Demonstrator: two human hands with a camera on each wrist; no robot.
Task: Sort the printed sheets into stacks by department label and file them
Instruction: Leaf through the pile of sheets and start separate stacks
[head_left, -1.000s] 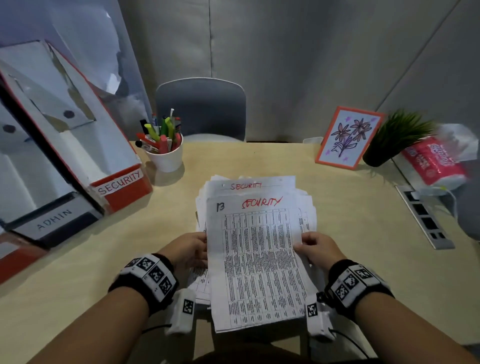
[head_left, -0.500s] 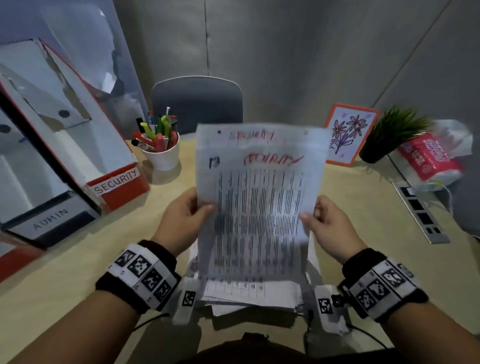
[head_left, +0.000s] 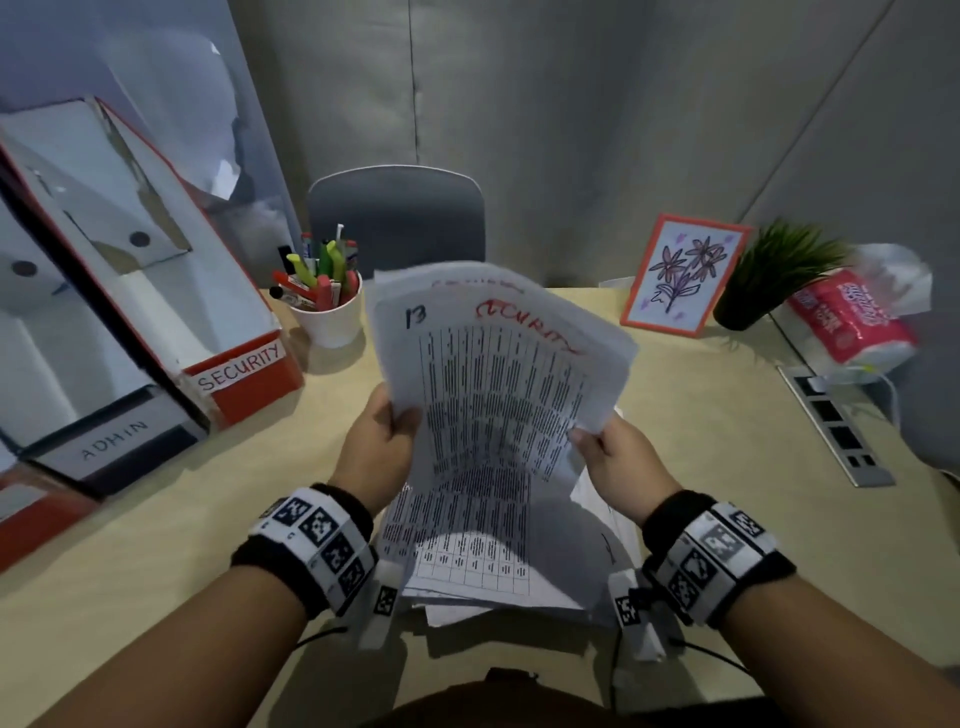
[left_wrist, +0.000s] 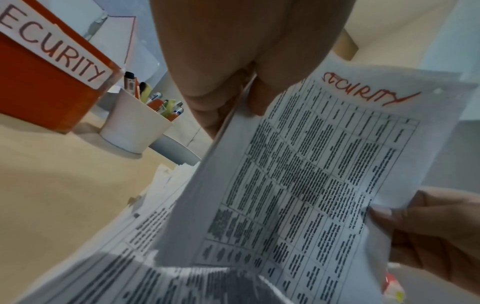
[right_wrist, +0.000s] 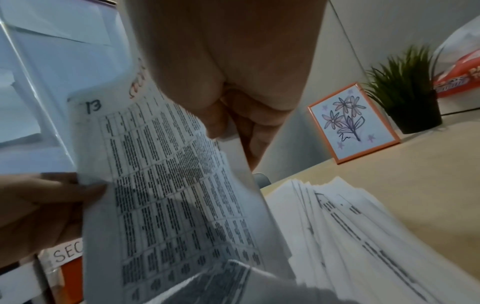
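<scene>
File boxes, three in view: one black box labelled ADMIN (head_left: 117, 441), one red box labelled SECURITY (head_left: 244, 364), well left of the left fingers, and one red box (head_left: 31, 514) at the frame edge, label not readable. Cup of pens (head_left: 332, 317), one, white, beyond and left of the left fingers; pen count cannot be told. Left hand (head_left: 376, 452), one: thumb on the front and fingers behind, pinching the left edge of the raised sheets (head_left: 498, 415). Raised sheets: several, exact number not countable, top one marked "13" and SECURITY in red, bowed between the two hands. Loose pile of sheets (right_wrist: 363, 226), one, flat on the desk (head_left: 701, 441) below the fingers. Right hand (head_left: 618, 457), one: thumb and fingers pinching the right edge. Framed flower drawing (head_left: 683, 275), potted plant (head_left: 769, 280), red packet (head_left: 847, 322), one each, beyond and right of the right fingers.
</scene>
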